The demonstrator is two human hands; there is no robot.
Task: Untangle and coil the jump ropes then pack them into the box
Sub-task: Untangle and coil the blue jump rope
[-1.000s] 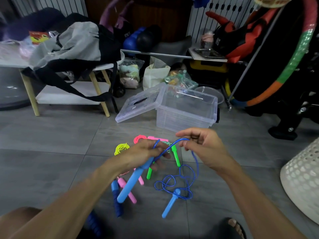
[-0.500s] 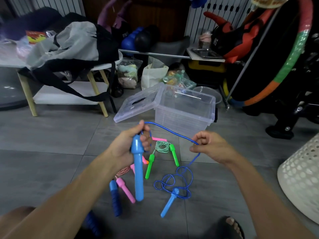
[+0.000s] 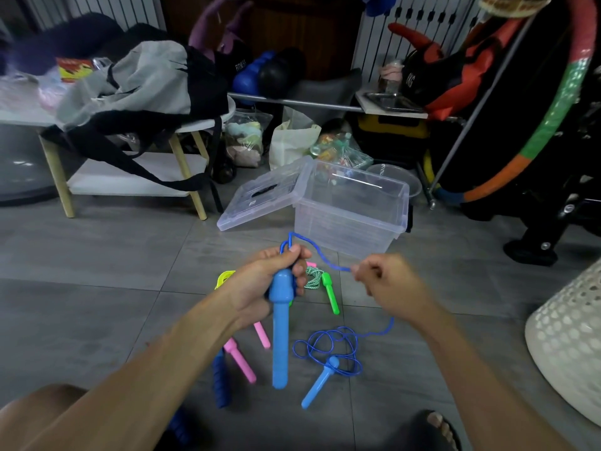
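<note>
Left hand (image 3: 263, 281) grips blue handle (image 3: 280, 333) | right hand (image 3: 387, 284) pinches blue cord (image 3: 325, 258), now drawn closer

Both forearms (image 3: 156, 369) are bare, no sleeves, watch or rings showing; at five o'clock, a dark open-toed sandal (image 3: 432, 431) covers one foot.

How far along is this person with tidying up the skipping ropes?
Early on. Done: the clear box stands open, nothing visibly packed inside. In hand: the left hand grips a blue handle while the right hand pinches its blue cord, much of it loose on the floor. Left: the green rope, pink handles and yellow rope.
</note>
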